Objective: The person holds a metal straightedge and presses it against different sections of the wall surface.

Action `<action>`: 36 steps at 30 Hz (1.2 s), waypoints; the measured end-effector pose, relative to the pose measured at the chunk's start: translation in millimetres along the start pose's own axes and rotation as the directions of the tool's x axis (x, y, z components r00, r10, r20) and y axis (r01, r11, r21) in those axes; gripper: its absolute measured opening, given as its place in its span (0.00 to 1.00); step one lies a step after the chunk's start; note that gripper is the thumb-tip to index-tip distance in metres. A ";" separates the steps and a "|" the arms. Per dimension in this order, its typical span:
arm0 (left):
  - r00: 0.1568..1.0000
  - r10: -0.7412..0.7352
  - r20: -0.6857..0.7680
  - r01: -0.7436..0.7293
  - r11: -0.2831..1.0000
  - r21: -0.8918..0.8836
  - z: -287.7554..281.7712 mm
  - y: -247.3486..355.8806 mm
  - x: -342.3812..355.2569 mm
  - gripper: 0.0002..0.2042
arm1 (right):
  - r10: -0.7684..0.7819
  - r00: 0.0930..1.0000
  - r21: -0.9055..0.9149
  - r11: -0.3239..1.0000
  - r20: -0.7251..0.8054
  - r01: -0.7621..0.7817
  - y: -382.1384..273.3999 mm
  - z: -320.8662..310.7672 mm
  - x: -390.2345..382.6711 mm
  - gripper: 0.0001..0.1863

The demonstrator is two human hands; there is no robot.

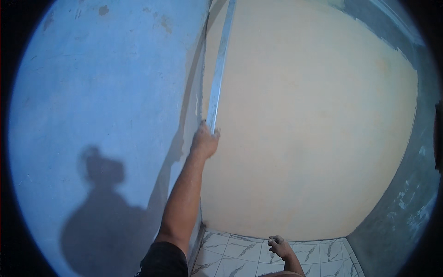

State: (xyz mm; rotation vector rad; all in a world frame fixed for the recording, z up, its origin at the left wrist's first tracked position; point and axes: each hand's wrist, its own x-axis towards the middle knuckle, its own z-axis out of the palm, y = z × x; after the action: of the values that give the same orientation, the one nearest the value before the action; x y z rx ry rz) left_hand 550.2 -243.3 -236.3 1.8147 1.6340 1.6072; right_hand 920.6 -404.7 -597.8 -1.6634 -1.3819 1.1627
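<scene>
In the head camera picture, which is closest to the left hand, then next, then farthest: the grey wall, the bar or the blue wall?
From the left hand, in the head view:
1. Bar: nearest, its lower end in the hand.
2. Blue wall: just to the left.
3. Grey wall: farthest, over on the right side.

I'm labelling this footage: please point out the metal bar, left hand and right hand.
Metal bar [221, 67]: head view, middle of its visible length.
Left hand [206, 141]: head view, middle of the hand.
Right hand [279, 247]: head view, middle of the hand.
</scene>
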 end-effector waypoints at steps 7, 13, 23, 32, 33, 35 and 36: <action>0.986 0.029 -0.166 -0.009 0.992 0.125 -52.4 -12.9 39.4 0.31 | 0.013 1.000 0.067 0.998 -0.020 -0.011 19.0 16.7 -8.3 0.28; 0.997 -0.071 -0.031 0.074 0.989 0.125 -40.8 -56.9 8.4 0.32 | 0.085 0.996 0.051 0.995 -0.032 -0.083 25.9 16.6 -20.9 0.29; 0.995 -0.062 -0.083 0.072 0.990 0.122 -18.6 -76.6 -49.4 0.27 | 0.072 0.996 -0.018 0.997 -0.058 -0.073 6.2 14.5 -22.8 0.29; 0.994 0.000 -0.108 0.009 0.996 0.087 -40.0 -26.6 -8.2 0.24 | 0.030 0.995 -0.037 0.999 -0.095 -0.034 3.8 18.9 -16.5 0.26; 0.988 0.013 -0.151 0.003 0.995 0.103 -35.7 -27.9 -10.4 0.23 | 0.031 0.995 -0.035 0.999 -0.098 -0.034 5.3 19.0 -17.2 0.26; 0.989 0.015 -0.150 0.000 0.995 0.102 -22.2 -41.8 -16.9 0.23 | 0.067 0.994 -0.005 0.998 -0.090 -0.067 9.5 19.0 -18.5 0.28; 0.988 0.015 -0.151 0.001 0.995 0.103 -16.1 -48.8 -23.8 0.22 | 0.069 0.993 -0.005 0.998 -0.092 -0.070 9.9 18.8 -21.3 0.28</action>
State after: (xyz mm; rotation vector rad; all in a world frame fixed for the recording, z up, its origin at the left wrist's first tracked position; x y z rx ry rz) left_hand 514.9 -252.6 -279.5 1.7863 1.8082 1.7332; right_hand 906.1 -428.4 -609.3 -1.7605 -1.2824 1.1067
